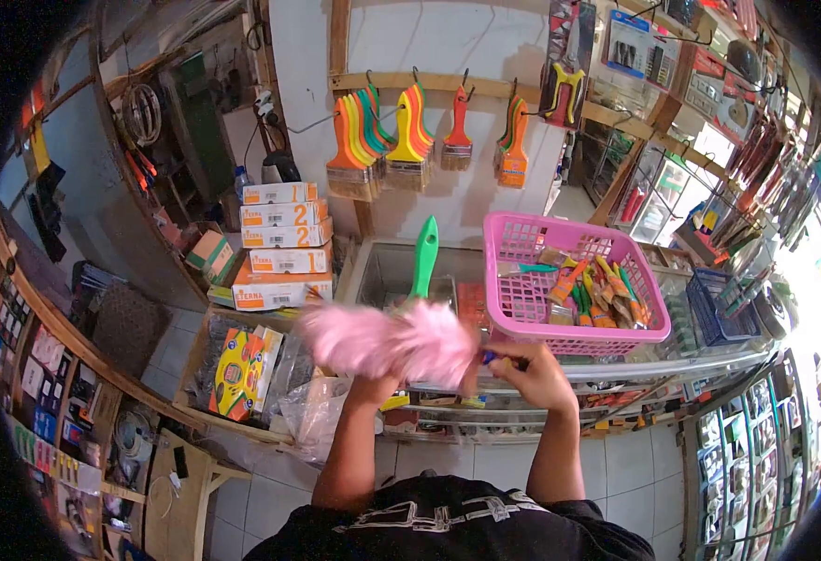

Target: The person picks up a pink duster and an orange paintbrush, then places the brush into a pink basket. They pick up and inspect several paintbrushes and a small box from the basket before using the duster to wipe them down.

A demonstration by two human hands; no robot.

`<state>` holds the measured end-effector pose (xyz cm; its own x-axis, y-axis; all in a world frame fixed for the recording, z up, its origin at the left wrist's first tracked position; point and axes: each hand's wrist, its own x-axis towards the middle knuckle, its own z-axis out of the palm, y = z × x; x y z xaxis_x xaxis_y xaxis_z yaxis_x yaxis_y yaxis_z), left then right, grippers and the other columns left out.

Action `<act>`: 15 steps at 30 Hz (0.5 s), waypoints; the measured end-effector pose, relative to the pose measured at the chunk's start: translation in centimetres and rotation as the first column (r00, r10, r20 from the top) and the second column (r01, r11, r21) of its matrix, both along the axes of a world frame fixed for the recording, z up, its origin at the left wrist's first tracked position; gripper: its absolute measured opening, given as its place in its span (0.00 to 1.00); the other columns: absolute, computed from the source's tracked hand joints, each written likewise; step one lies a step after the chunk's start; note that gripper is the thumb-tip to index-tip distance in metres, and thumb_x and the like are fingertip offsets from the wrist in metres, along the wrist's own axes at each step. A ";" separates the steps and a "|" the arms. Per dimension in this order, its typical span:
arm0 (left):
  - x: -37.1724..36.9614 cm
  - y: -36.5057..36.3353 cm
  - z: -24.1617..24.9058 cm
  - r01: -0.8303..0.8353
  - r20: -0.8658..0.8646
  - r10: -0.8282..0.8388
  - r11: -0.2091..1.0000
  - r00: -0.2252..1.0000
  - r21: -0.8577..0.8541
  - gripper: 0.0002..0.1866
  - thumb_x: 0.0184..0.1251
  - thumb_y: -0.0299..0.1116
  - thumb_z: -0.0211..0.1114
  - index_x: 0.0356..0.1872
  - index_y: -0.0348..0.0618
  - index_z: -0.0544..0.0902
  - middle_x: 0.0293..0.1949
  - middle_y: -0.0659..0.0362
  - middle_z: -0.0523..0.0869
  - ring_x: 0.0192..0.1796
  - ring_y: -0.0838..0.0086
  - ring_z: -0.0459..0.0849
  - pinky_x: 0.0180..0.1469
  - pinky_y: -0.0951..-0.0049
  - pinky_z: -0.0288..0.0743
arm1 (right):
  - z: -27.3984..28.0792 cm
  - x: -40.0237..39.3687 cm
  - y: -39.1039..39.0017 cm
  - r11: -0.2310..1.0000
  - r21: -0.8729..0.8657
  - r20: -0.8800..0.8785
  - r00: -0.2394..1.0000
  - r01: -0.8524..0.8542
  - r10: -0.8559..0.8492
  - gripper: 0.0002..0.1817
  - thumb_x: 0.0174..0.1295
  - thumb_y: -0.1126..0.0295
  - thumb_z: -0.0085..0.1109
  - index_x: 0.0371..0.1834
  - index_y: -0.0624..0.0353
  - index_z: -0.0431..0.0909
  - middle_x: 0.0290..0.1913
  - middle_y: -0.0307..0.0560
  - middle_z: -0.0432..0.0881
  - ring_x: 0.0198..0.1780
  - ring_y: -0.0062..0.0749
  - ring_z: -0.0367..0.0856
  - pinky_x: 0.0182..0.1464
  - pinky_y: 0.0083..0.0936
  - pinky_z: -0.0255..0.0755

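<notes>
My right hand (538,376) is closed around the dark bluish handle of a fluffy pink duster (429,344), at the duster's right end. The pink fibres are smeared by motion and stretch leftward over the front of the glass counter. My left hand (379,388) is mostly covered by the duster; only the part near the wrist shows, and its fingers are hidden. Just behind the pink fibres, a brush with a green handle (425,257) points up and away, its lower end covered. A pink plastic basket (574,338) of paintbrushes (597,292) stands to the right of the duster.
Paintbrushes (408,131) hang from hooks on the wall rail ahead. Stacked white-and-orange boxes (284,262) stand at the left, with a yellow box (245,374) in front of them. A dark blue basket (723,309) sits at the right. Plastic bags (317,416) lie near my left forearm.
</notes>
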<state>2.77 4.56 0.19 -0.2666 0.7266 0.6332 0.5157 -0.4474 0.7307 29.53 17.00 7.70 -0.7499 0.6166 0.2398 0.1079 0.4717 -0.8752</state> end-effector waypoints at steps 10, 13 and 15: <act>2.3 -0.9 5.6 0.150 0.555 -0.096 0.987 0.826 -0.053 0.22 0.79 0.38 0.67 0.65 0.36 0.78 0.54 0.59 0.86 0.55 0.76 0.84 0.63 0.71 0.75 | 0.2 -1.1 -0.4 0.988 0.011 -0.131 0.980 0.155 -0.152 0.16 0.68 0.69 0.70 0.55 0.65 0.85 0.34 0.46 0.86 0.36 0.24 0.77 0.43 0.29 0.76; 1.9 -0.7 4.5 0.160 0.645 -0.127 0.987 0.754 0.007 0.23 0.79 0.38 0.67 0.67 0.37 0.77 0.54 0.59 0.87 0.51 0.76 0.85 0.55 0.69 0.80 | 0.9 -1.4 -0.8 0.987 0.021 -0.126 0.980 0.161 -0.157 0.16 0.69 0.69 0.69 0.54 0.69 0.84 0.34 0.45 0.86 0.36 0.23 0.77 0.43 0.29 0.76; 1.5 -1.0 4.2 0.215 0.709 -0.175 0.976 0.683 0.034 0.24 0.78 0.41 0.67 0.67 0.37 0.78 0.52 0.58 0.88 0.48 0.75 0.87 0.50 0.68 0.82 | 1.2 -1.1 -0.3 0.995 0.097 -0.128 0.992 0.015 -0.003 0.16 0.71 0.70 0.67 0.56 0.70 0.84 0.34 0.44 0.86 0.37 0.22 0.78 0.43 0.27 0.76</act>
<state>4.31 3.55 4.43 -0.4679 0.8377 0.2816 -0.2544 -0.4328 0.8649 28.45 16.66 8.92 -0.7037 0.5919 0.3929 0.0029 0.5554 -0.8316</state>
